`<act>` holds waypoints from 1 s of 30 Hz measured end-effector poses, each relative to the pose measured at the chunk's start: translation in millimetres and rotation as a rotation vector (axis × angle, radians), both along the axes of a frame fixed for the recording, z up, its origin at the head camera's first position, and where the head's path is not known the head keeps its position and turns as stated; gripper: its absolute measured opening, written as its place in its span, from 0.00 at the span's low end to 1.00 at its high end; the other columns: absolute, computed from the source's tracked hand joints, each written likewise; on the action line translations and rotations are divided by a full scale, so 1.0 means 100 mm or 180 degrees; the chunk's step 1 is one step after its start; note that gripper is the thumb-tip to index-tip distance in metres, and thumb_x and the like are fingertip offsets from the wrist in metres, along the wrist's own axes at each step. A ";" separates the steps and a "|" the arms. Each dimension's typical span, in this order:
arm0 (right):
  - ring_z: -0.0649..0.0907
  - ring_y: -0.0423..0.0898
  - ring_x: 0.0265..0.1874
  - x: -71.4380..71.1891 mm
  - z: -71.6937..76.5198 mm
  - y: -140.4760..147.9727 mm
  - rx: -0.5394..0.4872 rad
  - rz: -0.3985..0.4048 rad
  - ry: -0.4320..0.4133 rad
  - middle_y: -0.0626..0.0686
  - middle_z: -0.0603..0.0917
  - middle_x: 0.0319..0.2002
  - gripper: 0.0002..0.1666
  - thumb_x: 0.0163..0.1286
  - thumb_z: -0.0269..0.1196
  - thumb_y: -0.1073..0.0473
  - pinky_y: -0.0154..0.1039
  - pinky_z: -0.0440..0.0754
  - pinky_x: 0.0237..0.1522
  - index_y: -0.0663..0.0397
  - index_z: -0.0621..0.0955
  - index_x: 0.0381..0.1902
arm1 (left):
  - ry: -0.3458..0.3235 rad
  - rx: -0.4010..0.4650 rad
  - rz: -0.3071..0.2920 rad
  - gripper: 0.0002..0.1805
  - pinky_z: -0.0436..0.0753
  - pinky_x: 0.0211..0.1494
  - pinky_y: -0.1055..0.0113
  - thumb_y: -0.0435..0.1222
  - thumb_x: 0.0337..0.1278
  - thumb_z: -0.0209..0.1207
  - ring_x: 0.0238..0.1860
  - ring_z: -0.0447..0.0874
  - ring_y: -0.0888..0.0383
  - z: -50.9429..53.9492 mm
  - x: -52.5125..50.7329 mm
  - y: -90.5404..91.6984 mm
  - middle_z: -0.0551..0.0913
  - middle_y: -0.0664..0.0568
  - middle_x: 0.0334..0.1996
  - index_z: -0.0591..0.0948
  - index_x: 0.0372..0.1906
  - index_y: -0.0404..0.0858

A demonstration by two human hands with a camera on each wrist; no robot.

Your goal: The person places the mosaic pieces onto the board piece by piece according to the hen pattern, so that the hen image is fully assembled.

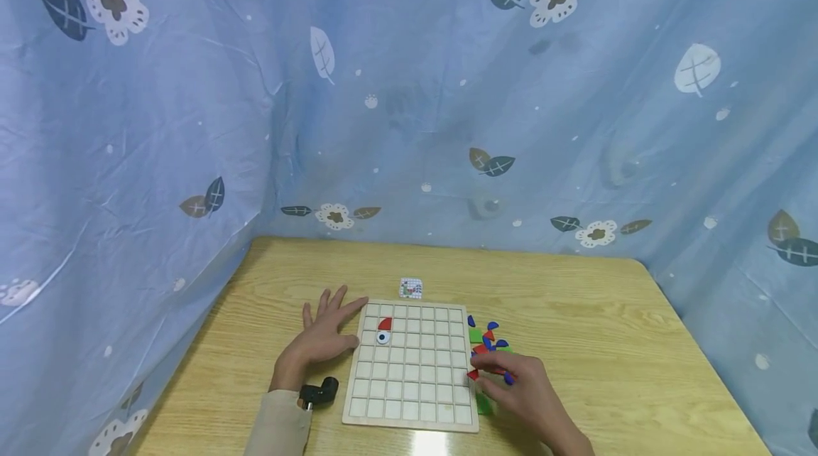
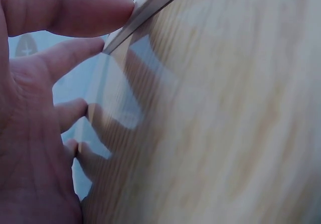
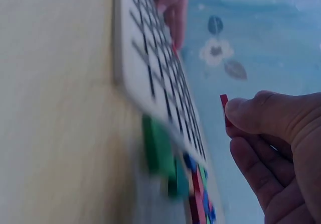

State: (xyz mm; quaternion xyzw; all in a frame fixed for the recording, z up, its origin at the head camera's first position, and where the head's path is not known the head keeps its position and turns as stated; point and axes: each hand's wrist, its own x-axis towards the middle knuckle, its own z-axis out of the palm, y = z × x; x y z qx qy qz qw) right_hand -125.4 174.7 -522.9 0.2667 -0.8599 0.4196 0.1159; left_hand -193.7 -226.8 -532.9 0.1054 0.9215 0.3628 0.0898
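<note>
A wooden grid board point(image 1: 411, 392) lies on the table. In its upper left cells sit a red quarter-round piece point(image 1: 386, 324) and, just below it, a white disc with a dark dot point(image 1: 383, 337). My left hand point(image 1: 324, 334) lies spread at the board's left side, thumb and index finger touching its edge point(image 2: 150, 10). Over the board's right edge, my right hand point(image 1: 527, 392) pinches a small red piece point(image 3: 225, 108) between thumb and finger; its full shape is hidden in the right wrist view. Beneath and beyond that hand lie loose blue, red and green pieces point(image 1: 476, 336), partly covered.
A small printed card point(image 1: 411, 288) with a coloured grid picture lies behind the board. Wooden tabletop point(image 1: 607, 342) stretches to the right. A patterned blue curtain point(image 1: 409, 87) hangs behind and at both sides. A black device point(image 1: 322, 391) is at the left wrist.
</note>
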 end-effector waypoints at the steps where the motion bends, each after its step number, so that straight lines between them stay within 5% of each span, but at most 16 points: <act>1: 0.93 0.40 0.40 -0.05 0.00 -0.06 -0.0022 0.0074 0.0007 0.44 0.95 0.42 0.18 0.60 0.80 0.70 0.43 0.93 0.41 0.50 0.93 0.46 | 0.0003 0.0001 -0.0002 0.47 0.19 0.79 0.23 0.36 0.56 0.64 0.89 0.25 0.29 0.00 0.00 0.00 0.43 0.36 0.91 0.69 0.85 0.51; 13: 0.93 0.42 0.48 -0.60 0.02 -0.93 -0.0015 0.0691 -0.0271 0.48 0.95 0.49 0.15 0.69 0.76 0.66 0.48 0.93 0.53 0.54 0.92 0.53 | 0.0014 -0.0035 0.0041 0.46 0.20 0.80 0.24 0.36 0.57 0.64 0.90 0.26 0.31 -0.02 -0.01 0.01 0.44 0.37 0.91 0.70 0.85 0.51; 18: 0.93 0.42 0.49 -0.78 0.00 -1.23 0.0075 0.0930 -0.0304 0.49 0.95 0.50 0.15 0.70 0.75 0.66 0.43 0.92 0.56 0.53 0.92 0.54 | -0.0006 -0.0023 0.0043 0.45 0.19 0.81 0.24 0.35 0.58 0.64 0.90 0.26 0.31 -0.01 -0.01 0.01 0.45 0.37 0.91 0.70 0.85 0.51; 30: 0.93 0.42 0.46 -0.98 -0.03 -1.61 0.0531 0.1222 -0.0219 0.50 0.95 0.48 0.15 0.72 0.74 0.66 0.38 0.91 0.53 0.55 0.91 0.55 | 0.0021 -0.0022 0.0005 0.44 0.20 0.80 0.23 0.35 0.61 0.66 0.90 0.27 0.30 0.01 0.00 0.01 0.45 0.37 0.91 0.70 0.85 0.51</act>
